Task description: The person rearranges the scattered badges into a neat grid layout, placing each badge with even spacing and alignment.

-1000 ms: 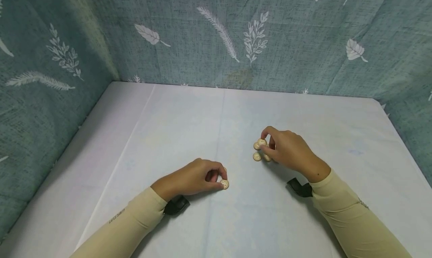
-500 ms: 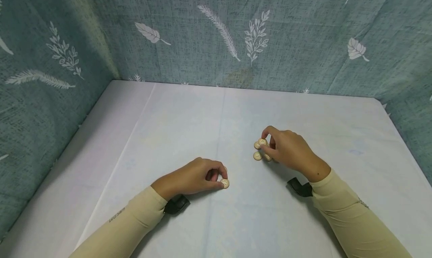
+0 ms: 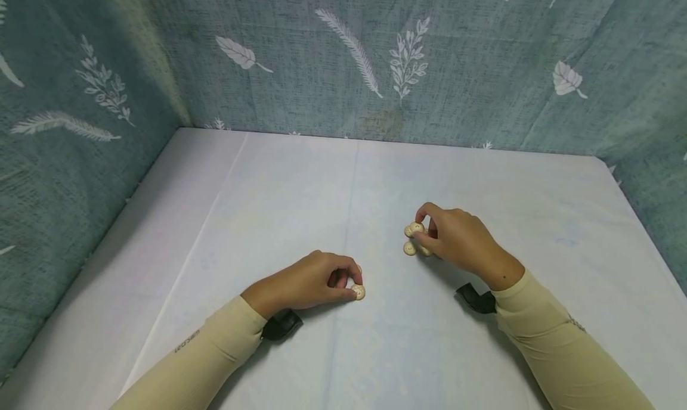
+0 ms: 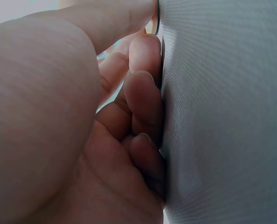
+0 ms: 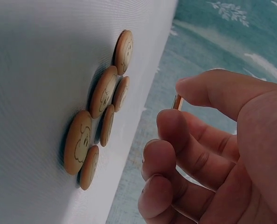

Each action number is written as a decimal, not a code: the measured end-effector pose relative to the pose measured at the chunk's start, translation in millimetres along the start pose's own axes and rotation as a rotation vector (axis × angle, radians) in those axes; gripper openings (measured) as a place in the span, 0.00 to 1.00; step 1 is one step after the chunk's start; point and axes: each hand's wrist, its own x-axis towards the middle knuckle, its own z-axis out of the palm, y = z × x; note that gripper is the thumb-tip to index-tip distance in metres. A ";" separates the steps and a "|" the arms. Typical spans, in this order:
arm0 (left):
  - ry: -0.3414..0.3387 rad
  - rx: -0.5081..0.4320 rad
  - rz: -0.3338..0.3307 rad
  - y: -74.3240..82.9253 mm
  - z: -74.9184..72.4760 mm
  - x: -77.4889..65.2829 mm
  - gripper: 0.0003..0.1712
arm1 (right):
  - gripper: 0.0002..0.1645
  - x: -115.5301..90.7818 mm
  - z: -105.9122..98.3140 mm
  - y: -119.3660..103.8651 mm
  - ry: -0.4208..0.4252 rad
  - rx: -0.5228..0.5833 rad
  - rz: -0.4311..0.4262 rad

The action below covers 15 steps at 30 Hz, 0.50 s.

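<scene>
My right hand (image 3: 456,234) pinches a small round wooden disc (image 3: 417,227) between thumb and forefinger, raised over the table. In the right wrist view that held disc (image 5: 176,102) shows edge-on, apart from the group. Several more discs lie flat below, among them one with a line drawing on its face (image 5: 78,143); the hand partly covers them in the head view. Farther left and nearer the person, my left hand (image 3: 306,282) grips another disc (image 3: 358,292) at the table surface. Behind its forefinger peeks one more disc (image 3: 359,269), mostly hidden. The left wrist view shows curled fingers (image 4: 145,95) against the cloth.
A pale cloth covers the table (image 3: 279,189). Green leaf-patterned fabric (image 3: 300,70) stands along its back and both sides. Black wrist-worn devices sit under the left wrist (image 3: 281,325) and the right wrist (image 3: 476,298).
My right hand has dipped very slightly with its disc over the last half second. The left hand and the discs on the table have stayed in place.
</scene>
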 end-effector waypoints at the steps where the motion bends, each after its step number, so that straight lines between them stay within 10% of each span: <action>1: -0.001 0.001 0.000 -0.1 0.1 0.1 0.05 | 0.13 -0.1 0.1 -0.3 -0.003 0.001 0.002; 15: 0.006 0.007 -0.003 0.7 0.5 0.2 0.05 | 0.13 0.7 1.8 -0.9 -0.024 0.004 0.010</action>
